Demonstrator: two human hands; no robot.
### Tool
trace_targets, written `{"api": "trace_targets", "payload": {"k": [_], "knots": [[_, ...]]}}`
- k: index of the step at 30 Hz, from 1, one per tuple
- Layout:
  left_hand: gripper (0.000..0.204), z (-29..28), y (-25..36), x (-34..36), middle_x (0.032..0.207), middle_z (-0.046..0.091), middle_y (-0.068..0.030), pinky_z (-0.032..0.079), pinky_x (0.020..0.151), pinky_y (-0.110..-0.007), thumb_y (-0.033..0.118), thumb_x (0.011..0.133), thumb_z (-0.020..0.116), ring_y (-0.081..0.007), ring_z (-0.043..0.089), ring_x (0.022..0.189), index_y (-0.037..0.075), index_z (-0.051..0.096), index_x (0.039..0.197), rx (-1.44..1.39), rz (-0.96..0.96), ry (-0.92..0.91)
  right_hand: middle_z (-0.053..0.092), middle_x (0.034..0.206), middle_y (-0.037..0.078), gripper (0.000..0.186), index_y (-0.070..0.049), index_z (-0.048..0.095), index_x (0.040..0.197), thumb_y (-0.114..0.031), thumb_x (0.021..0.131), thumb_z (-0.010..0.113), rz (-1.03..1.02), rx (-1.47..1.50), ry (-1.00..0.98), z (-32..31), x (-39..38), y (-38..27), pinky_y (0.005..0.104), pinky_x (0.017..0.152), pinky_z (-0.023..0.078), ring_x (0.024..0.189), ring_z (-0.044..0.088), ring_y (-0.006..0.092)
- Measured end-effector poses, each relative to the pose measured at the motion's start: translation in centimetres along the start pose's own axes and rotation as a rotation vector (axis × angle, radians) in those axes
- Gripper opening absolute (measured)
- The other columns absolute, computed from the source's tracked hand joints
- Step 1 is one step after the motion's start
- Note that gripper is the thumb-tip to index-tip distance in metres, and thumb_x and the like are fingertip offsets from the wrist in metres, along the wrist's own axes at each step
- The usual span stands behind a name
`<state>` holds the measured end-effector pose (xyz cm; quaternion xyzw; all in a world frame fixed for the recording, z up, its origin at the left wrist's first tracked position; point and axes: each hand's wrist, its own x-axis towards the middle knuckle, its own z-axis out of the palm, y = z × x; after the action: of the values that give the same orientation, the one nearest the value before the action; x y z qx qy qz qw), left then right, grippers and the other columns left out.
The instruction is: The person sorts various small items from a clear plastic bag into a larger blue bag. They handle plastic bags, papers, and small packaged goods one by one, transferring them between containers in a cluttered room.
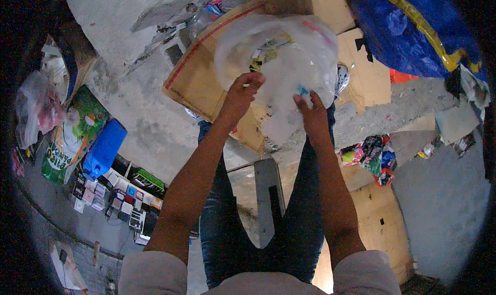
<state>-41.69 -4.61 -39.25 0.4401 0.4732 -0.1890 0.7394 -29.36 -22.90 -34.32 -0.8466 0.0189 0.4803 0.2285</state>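
Observation:
A large translucent plastic bag [281, 106] lies spread in front of me, partly over a cardboard sheet [199, 70] with a red stripe. Inside it or under its film show yellow and dark scraps [268, 52]. My left hand [242, 98] is at the bag's left side, its fingers curled together; what they pinch, if anything, is hidden. On the bag's right side is my right hand [313, 116], with thumb and fingers apart. Just beyond its fingertips sits a small blue scrap [303, 90]; I cannot tell whether they touch it.
A blue sack [413, 31] with a yellow strip stands at the far right. Crumpled coloured wrappers [374, 155] lie right of my leg. To the left are a green-and-white sack [72, 134], a blue container [105, 147], a green basket [149, 181] and several small boxes [93, 194].

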Motion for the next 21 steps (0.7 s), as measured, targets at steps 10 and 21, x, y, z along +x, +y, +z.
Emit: {"api": "trace_targets", "payload": {"k": [10, 21], "knots": [[0.122, 3.7, -2.2, 2.9, 0.142, 0.036, -0.0263, 0.035, 0.107, -0.043, 0.06, 0.065, 0.079, -0.0341, 0.043, 0.127, -0.004, 0.015, 0.147, 0.305, 0.222, 0.031, 0.047, 0.14, 0.009, 0.06, -0.009, 0.032, 0.147, -0.036, 0.097, 0.052, -0.069, 0.284, -0.393, 0.1, -1.9, -1.5, 0.0321, 0.102, 0.035, 0.121, 0.048, 0.0217], [0.069, -0.3, -0.3, 0.3, 0.115, 0.057, -0.0132, 0.046, 0.093, -0.041, 0.042, 0.078, 0.068, -0.0264, 0.056, 0.107, 0.001, 0.042, 0.127, -0.462, -0.037, -0.323, 0.043, 0.137, 0.017, 0.084, -0.008, 0.022, 0.148, -0.025, 0.083, 0.072, -0.214, 0.209, -0.118, 2.3, -0.3, -1.7, 0.0384, 0.096, 0.045, 0.123, 0.045, 0.0289]]}}
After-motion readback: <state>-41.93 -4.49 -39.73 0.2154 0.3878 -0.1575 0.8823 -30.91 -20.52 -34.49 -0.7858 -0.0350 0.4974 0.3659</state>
